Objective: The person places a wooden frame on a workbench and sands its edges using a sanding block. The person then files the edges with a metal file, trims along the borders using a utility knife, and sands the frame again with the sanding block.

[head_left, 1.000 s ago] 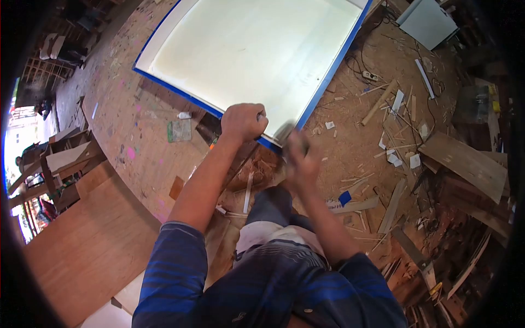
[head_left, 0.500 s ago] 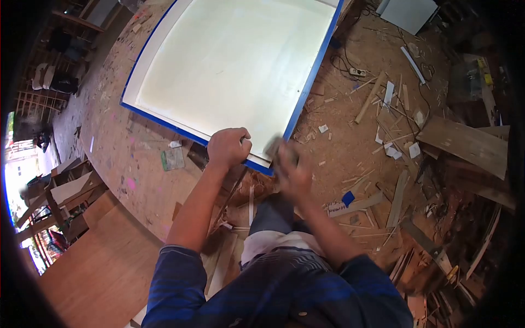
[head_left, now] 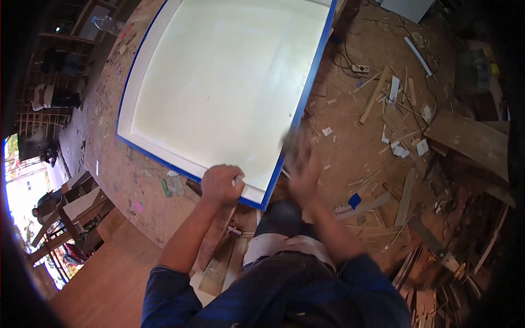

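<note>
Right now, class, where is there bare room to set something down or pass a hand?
The largest bare patch is the white panel inside its blue edging, beyond the left hand. The brown board, lower left, looks bare too. Crowded: the near corner, by both hands, right one blurred; the floor, strewn with wood strips.

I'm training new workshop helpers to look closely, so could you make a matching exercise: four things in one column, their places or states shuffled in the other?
1. Left hand
2. Right hand
3. Clear plastic bottle
4. Small bright blue piece

A. Upper left of the view
B. Motion-blurred, beside the right-hand rim of the white panel with blue edges
C. Lying by a pale wooden strip
D. Fingers curled in, at that panel's near rim

Pairs: 1-D, 2-B, 3-A, 4-C
</note>
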A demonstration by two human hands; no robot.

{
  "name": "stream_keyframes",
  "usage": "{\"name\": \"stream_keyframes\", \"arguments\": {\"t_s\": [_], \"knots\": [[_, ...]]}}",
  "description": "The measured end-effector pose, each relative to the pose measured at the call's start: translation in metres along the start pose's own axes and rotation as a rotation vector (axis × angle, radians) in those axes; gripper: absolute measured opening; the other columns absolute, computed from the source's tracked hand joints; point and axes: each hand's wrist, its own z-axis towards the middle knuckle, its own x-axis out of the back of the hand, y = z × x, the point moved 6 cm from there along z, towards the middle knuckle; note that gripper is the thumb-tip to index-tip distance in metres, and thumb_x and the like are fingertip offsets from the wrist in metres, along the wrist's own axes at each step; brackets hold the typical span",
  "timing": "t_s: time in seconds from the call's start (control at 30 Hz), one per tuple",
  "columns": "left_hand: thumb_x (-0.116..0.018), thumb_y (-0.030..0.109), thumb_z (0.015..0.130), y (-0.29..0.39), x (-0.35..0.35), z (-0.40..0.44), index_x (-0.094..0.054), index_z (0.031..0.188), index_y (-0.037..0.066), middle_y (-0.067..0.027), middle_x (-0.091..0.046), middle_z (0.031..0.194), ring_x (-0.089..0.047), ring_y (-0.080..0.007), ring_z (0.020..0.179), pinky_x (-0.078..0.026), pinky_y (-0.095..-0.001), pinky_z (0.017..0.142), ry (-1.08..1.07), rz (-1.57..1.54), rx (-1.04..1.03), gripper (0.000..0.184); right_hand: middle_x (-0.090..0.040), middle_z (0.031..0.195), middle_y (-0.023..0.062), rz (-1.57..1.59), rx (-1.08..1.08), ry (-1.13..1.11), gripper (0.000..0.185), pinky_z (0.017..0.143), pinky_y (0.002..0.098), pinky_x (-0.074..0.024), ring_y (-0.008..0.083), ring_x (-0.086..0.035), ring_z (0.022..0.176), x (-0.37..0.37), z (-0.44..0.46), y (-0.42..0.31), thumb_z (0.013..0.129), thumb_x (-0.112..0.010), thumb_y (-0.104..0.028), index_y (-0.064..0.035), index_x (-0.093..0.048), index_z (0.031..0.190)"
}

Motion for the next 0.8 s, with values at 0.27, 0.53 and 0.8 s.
{"name": "stream_keyframes", "arguments": {"t_s": [0.27,0.53,0.8], "knots": [[-0.073,0.018,0.077,0.004,-0.002,0.006,-0.076,0.085,0.015,-0.0062,-0.068,0.075,-0.068,-0.0304,0.072,-0.056,-0.0462,0.069,-0.011,-0.024,-0.076,0.009,-0.063,0.141,0.0195,0.058,0.101,0.046,0.052,0.108,0.0506,-0.0534,0.0356,-0.064,0.127,0.03,0.138,0.028,0.103,-0.077,-0.014,-0.0093,-0.062,0.153],[-0.073,0.017,0.073,0.01,0.003,0.015,-0.075,0.085,0.015,-0.0066,-0.07,0.076,-0.069,-0.0299,0.072,-0.056,-0.0453,0.067,0.001,-0.036,-0.084,0.012,-0.067,0.147,0.0178,0.246,-0.091,0.09,0.056,0.115,0.0513,-0.0472,0.0351,-0.06,0.135,0.037,0.211,0.038,0.107,-0.074,-0.021,-0.0186,-0.062,0.162],[-0.075,0.016,0.071,0.014,0.006,0.023,-0.075,0.083,0.013,-0.0088,-0.073,0.079,-0.072,-0.0307,0.072,-0.058,-0.0447,0.067,-0.022,-0.038,-0.087,0.012,-0.068,0.151,0.017,0.198,0.02,0.088,0.05,0.119,0.0406,-0.0468,0.0256,-0.064,0.136,0.041,0.234,0.042,0.111,-0.07,-0.018,-0.0046,-0.061,0.158]]}}
